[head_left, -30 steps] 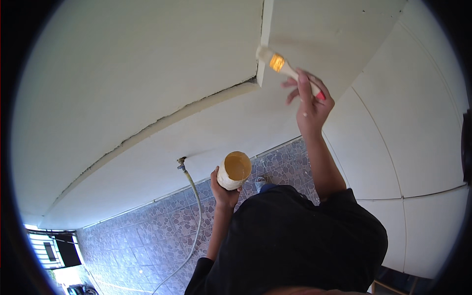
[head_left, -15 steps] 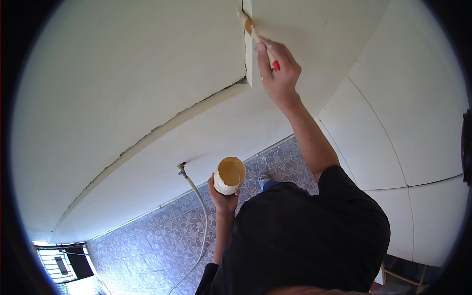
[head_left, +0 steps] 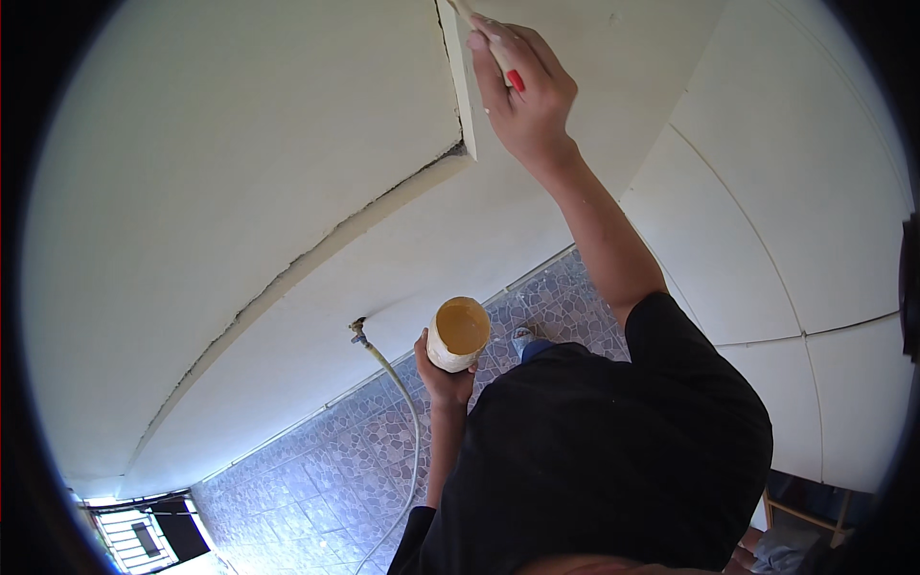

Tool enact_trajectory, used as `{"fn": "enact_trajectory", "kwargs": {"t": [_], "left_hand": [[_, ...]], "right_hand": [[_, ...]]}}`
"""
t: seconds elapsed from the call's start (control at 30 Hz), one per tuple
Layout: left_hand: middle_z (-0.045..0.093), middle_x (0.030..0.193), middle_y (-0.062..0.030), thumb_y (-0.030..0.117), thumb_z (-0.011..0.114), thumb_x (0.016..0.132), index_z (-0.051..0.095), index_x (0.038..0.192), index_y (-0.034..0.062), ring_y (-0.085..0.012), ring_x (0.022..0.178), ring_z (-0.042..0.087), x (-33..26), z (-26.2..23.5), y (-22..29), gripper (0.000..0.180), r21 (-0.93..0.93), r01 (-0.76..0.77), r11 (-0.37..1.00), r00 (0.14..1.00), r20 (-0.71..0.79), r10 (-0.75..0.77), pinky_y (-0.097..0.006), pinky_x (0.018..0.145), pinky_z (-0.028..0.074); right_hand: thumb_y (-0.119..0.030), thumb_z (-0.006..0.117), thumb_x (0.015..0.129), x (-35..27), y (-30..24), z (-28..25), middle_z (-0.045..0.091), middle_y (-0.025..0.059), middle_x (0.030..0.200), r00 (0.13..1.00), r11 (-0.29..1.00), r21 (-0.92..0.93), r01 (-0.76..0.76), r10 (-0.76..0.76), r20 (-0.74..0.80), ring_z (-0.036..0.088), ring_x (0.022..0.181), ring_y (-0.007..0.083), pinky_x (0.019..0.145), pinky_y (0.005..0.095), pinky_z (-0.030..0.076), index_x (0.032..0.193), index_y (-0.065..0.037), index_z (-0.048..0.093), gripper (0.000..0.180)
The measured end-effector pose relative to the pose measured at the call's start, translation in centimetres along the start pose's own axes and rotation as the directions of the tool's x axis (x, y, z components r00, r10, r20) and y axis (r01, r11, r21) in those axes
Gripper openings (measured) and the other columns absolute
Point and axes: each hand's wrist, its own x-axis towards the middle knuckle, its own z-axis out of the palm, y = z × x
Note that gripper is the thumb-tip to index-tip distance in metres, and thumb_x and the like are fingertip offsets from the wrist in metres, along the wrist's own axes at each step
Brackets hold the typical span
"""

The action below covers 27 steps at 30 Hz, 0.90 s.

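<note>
High up by the wall's ledge, my right hand (head_left: 537,91) is closed around a pale-handled paintbrush (head_left: 463,10) with a red end. The upper edge of the picture cuts off its bristles. Lower down, my left hand (head_left: 447,385) grips a whitish, paint-smeared round tub (head_left: 444,354) from below and the side. Cream-yellow paint (head_left: 464,329) shows inside it. Beside the brush, a pale vertical edge strip (head_left: 462,105) borders a dark, rough crack that bends at a corner and runs down to the left.
A tap (head_left: 358,331) with a pale hose (head_left: 414,422) sticks out of the wall left of the tub. Patterned stone-look tiles (head_left: 316,479) cover the floor. Large white panels (head_left: 767,192) stand at right. A barred opening (head_left: 139,541) is at lower left.
My right hand and the brush have moved up and slightly left, so the bristles have left the picture. The tub in my left hand sits slightly higher and farther right in view.
</note>
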Motion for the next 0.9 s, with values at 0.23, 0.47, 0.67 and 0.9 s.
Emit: {"fn": "enact_trajectory", "kwargs": {"t": [0.23,0.47,0.67,0.9], "left_hand": [[0.070,0.106,-0.0114,0.047,0.036,0.103,0.059,0.130,0.0119,-0.0346,0.089,0.072,-0.1,-1.4,-0.1,0.049,-0.011,-0.013,1.000,1.000,0.005,0.013,-0.029,0.044,0.045],[0.068,0.097,-0.0032,0.046,0.037,0.106,0.060,0.118,0.0149,-0.0196,0.074,0.067,-0.9,-0.1,0.5,0.041,-0.005,-0.017,1.000,0.999,-0.045,0.017,-0.032,0.047,0.047],[0.068,0.097,-0.0043,0.047,0.038,0.105,0.061,0.118,0.0147,-0.0193,0.075,0.067,-1.0,0.5,0.3,0.042,0.016,-0.005,1.000,1.000,-0.018,0.006,-0.030,0.046,0.048],[0.068,0.096,-0.0037,0.047,0.038,0.105,0.061,0.118,0.0150,-0.0196,0.075,0.068,-1.3,0.7,0.2,0.042,-0.008,-0.013,1.000,1.000,-0.013,0.013,-0.030,0.046,0.048]], "right_hand": [[0.002,0.072,0.093,-8.1,0.7,-1.4,0.070,0.0122,0.098,0.977,0.999,0.002,-0.036,0.034,0.209,0.071,0.079,0.0235,0.064,0.0328,0.056,0.113,0.000,0.071,0.020],[0.001,0.071,0.092,-7.8,-1.3,-5.4,0.067,0.0128,0.100,0.842,0.981,-0.005,-0.192,0.167,0.513,0.070,0.083,0.0265,0.069,0.0352,0.058,0.116,0.001,0.070,0.025],[0.001,0.072,0.090,3.6,2.7,-3.0,0.067,0.0117,0.101,0.547,0.996,-0.022,0.089,-0.031,0.837,0.069,0.087,0.0264,0.072,0.0350,0.059,0.121,-0.002,0.069,0.032],[-0.008,0.066,0.095,14.9,-1.2,-4.1,0.068,0.0242,0.095,0.605,0.999,-0.052,0.017,0.031,0.796,0.066,0.082,0.0401,0.079,0.0455,0.053,0.106,0.003,0.073,0.016]]}}
